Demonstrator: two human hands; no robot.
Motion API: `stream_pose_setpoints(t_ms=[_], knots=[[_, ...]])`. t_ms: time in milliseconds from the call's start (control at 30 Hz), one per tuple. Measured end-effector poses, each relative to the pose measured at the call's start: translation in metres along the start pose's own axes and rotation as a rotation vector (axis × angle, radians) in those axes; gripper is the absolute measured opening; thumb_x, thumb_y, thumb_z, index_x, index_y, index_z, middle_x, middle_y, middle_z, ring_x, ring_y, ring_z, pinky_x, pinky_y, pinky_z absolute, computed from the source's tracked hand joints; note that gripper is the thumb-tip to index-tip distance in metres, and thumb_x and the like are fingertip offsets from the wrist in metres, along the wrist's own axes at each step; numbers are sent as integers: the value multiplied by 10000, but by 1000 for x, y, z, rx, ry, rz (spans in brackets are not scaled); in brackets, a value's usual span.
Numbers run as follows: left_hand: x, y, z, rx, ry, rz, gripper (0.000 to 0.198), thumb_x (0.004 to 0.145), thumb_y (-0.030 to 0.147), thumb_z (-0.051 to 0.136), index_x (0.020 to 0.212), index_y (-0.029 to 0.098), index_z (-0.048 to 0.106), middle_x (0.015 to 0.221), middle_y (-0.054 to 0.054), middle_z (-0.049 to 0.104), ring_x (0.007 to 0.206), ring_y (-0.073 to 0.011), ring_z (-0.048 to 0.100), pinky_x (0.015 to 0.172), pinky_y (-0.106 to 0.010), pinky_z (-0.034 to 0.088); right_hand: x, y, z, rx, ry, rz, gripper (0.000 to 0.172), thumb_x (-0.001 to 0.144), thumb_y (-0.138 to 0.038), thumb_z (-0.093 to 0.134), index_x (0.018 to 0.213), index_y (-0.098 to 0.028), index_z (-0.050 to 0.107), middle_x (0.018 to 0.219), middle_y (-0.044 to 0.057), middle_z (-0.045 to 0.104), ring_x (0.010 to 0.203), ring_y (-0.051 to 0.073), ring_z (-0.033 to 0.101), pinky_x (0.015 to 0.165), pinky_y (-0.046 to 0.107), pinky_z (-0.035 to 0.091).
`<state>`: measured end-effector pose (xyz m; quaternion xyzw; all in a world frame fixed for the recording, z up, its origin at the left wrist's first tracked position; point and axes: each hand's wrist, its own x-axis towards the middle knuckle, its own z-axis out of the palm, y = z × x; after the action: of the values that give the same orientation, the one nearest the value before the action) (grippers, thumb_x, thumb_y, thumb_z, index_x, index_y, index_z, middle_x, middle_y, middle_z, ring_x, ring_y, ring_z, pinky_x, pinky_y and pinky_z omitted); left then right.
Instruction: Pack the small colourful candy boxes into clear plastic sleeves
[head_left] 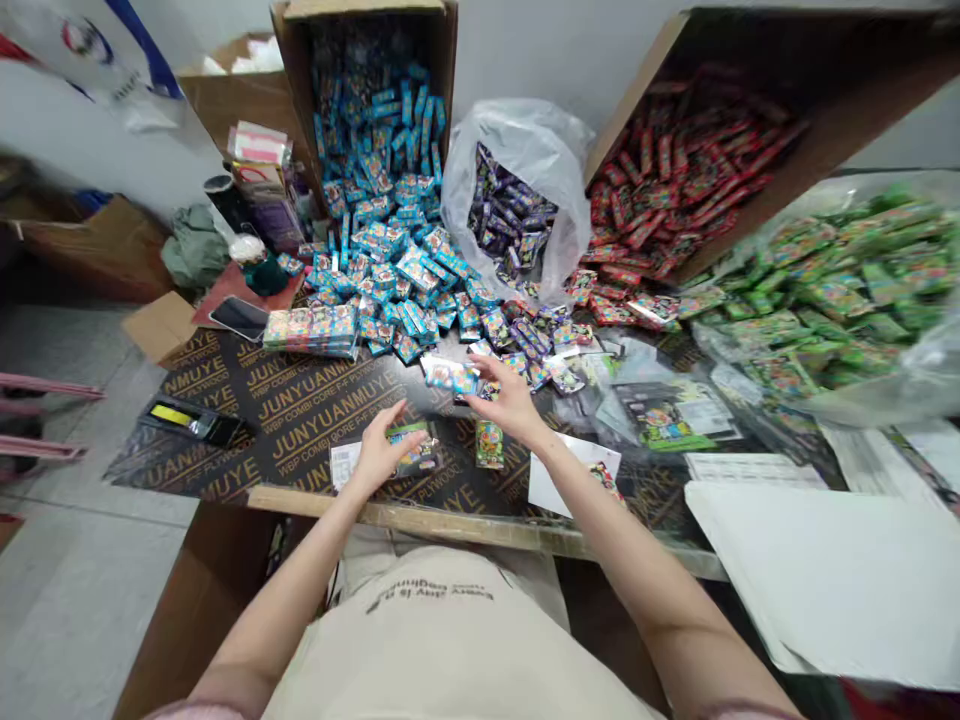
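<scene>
My left hand point(379, 450) is closed round a small stack of colourful packets point(414, 448), held just above the dark plywood board point(300, 400). My right hand point(510, 400) pinches a blue packet point(450, 375) at the near edge of the spilled pile of blue packets point(390, 260). One green packet point(489, 443) lies on the board between my hands. A white paper slip point(343, 462) lies under my left hand.
Tipped boxes hold blue packets point(375, 110) and red packets point(675, 160). A clear bag of purple packets point(510, 215) stands between them. Green packets point(832, 290) fill a bag at right. A wrapped bundle point(311, 330), phone point(238, 317), black-yellow tool point(191, 420) and white sheets point(832, 570) lie around.
</scene>
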<state>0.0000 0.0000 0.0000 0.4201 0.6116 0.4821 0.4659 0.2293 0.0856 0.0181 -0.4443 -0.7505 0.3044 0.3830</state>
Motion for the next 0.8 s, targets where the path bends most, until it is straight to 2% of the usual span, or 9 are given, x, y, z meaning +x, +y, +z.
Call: stream_pose_setpoints(t_ms=[100, 200, 267, 367, 433, 567, 667, 733, 800], knots=[[5, 19, 15, -95, -278, -157, 603, 605, 404, 795, 1133, 137, 677, 899, -62, 721, 799, -181, 651, 762, -287, 496, -27, -17, -9, 103, -271, -106, 669, 717, -122, 613, 1357, -250, 463, 1229, 81, 609, 1088, 239, 597, 1000, 446, 446], [4, 28, 25, -93, -511, -246, 454, 536, 316, 839, 929, 114, 734, 735, -32, 712, 623, -138, 625, 635, -248, 490, -43, -26, -15, 189, -354, -111, 663, 778, -113, 561, 1398, -291, 409, 1312, 72, 557, 1147, 224, 570, 1009, 435, 446], [0, 28, 29, -116, -489, -281, 364, 506, 288, 852, 797, 108, 729, 684, -29, 705, 571, -123, 611, 585, -234, 488, -49, -26, -16, 210, -293, -83, 642, 815, -146, 559, 1411, -314, 388, 1406, 73, 478, 1202, 233, 536, 1010, 440, 447], [-7, 26, 34, -257, -322, -347, 383, 470, 302, 870, 754, 117, 690, 656, -26, 701, 540, -127, 621, 530, -236, 501, -57, -22, -10, 230, -179, -43, 748, 778, -257, 689, 1437, -331, 341, 1487, 77, 375, 1261, 266, 486, 1042, 466, 418], [-11, 25, 35, -333, -266, -369, 416, 438, 302, 885, 741, 119, 668, 664, -29, 706, 539, -133, 632, 516, -238, 512, -64, -19, -1, 280, -155, 13, 835, 731, -345, 756, 1445, -323, 324, 1471, 91, 391, 1235, 272, 509, 1044, 471, 416], [-16, 25, 39, -369, -232, -360, 447, 405, 300, 903, 724, 117, 648, 669, -28, 708, 516, -118, 624, 492, -219, 505, -75, -21, 15, 378, -123, 118, 892, 725, -483, 740, 1465, -310, 274, 1447, 124, 404, 1140, 266, 574, 926, 442, 500], [-19, 22, 43, -340, -234, -364, 459, 402, 318, 904, 714, 117, 633, 654, -26, 699, 525, -121, 627, 486, -208, 495, -75, -27, 18, 264, -153, 5, 982, 664, -424, 794, 1477, -311, 255, 1503, 112, 328, 1277, 301, 465, 999, 462, 450], [-20, 18, 43, -286, -265, -356, 475, 421, 348, 897, 742, 117, 633, 662, -31, 696, 549, -132, 637, 511, -222, 507, -73, -30, 15, 148, -171, -106, 908, 683, -335, 774, 1458, -305, 302, 1465, 93, 392, 1310, 295, 424, 1071, 476, 376], [-20, 14, 37, -187, -307, -301, 518, 505, 422, 857, 870, 118, 652, 722, -52, 708, 618, -166, 664, 587, -280, 545, -70, -29, 10, 64, -131, -166, 828, 696, -277, 735, 1428, -296, 348, 1373, 82, 487, 1254, 283, 469, 1069, 471, 371]])
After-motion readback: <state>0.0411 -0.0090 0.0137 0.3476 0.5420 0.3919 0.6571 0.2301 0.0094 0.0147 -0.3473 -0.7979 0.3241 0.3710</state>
